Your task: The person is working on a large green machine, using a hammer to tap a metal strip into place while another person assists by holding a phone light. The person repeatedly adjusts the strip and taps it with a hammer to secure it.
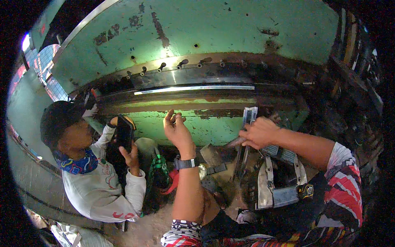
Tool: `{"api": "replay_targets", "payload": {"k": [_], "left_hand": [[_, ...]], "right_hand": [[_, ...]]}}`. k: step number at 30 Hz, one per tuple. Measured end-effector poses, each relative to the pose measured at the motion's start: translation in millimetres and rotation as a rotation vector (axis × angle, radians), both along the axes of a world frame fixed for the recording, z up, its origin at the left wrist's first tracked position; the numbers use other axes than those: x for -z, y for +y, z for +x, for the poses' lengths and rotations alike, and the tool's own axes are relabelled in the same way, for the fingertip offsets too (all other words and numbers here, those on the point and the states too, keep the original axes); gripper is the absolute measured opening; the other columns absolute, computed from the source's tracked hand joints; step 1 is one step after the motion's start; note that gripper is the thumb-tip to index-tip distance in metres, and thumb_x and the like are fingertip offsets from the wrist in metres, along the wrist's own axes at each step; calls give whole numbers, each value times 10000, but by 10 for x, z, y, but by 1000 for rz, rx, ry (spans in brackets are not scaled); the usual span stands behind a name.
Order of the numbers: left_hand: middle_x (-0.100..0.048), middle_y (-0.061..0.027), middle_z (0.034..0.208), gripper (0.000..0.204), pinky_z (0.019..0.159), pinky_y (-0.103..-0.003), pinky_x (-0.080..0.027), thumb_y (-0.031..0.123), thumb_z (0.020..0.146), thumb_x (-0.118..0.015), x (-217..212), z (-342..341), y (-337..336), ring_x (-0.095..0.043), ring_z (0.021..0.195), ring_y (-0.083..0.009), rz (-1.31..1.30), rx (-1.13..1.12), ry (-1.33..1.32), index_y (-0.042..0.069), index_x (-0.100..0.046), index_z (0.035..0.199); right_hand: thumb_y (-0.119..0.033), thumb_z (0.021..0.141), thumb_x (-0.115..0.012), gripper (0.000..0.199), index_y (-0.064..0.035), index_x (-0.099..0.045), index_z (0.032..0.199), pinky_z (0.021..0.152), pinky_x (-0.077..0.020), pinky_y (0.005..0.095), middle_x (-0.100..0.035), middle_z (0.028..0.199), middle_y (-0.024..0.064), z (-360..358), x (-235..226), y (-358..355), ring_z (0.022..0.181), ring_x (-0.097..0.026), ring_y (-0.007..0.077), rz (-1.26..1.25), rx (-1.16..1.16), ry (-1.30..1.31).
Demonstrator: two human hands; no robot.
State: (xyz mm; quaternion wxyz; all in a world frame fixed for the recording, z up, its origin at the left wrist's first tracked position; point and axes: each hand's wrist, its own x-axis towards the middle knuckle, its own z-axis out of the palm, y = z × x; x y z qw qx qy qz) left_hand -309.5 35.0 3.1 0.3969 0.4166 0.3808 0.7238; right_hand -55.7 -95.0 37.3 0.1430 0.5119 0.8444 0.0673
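Observation:
My left hand (179, 131) is raised in front of the green machine, palm turned up and fingers loosely bent, holding nothing; a dark watch is on its wrist. Toward the right, my right hand (263, 132) is closed around an upright silvery metal channel (250, 113). The channel's upper end shows above my fingers, and darker lengths continue below them. A dark pointed piece (235, 143) juts out by my fingertips; whether I hold it too is unclear. Beyond both hands, a long bright metal strip (195, 90) lies along the bed of the machine.
A large green press-like machine (230, 35) fills the far side, with a row of bolts on its beam. At the left, a person (92, 173) holds a dark phone-like device (124, 133). Bent metal pieces (284, 196) and a tape measure (305, 191) are near my right knee.

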Motion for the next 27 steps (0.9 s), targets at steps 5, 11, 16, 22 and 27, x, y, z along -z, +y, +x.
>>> {"api": "replay_targets", "payload": {"k": [5,11,16,22,27], "left_hand": [[-645,-112,1088,302,783,-301,-545,17,969,-576,41,14,-23,-632,876,-154,37,-8,-78,-26,-593,1267],[-640,-102,1071,315,799,-304,-531,24,970,-569,-26,-55,-11,-628,880,-155,23,-55,8,-20,-585,1282],[-645,-104,1075,317,806,-303,-529,29,969,-564,9,-118,-15,-628,878,-153,62,-78,4,-22,-581,1282],[-646,-94,1028,295,781,-297,-533,18,953,-573,47,-101,97,-628,871,-151,70,-74,-67,-22,-605,1244],[-644,-95,1023,286,772,-294,-525,9,958,-577,54,-100,31,-630,862,-148,58,-43,-26,-19,-617,1241]], "right_hand": [[-504,924,-607,440,-84,-668,1041,620,-563,514,-694,803,190,182,-362,655,693,-699,393,170,391,131],[-484,898,-637,403,-99,-685,1004,617,-556,525,-703,798,168,-198,235,180,713,-707,388,155,102,189],[-495,889,-641,403,-114,-701,1006,659,-567,523,-722,831,171,-5,-353,616,792,-723,379,239,476,295],[-509,896,-643,420,-101,-684,990,641,-574,502,-701,792,138,38,162,97,750,-718,374,81,188,117],[-507,878,-659,412,-101,-687,946,622,-561,513,-694,763,134,176,96,-355,725,-711,372,96,43,108]]}}
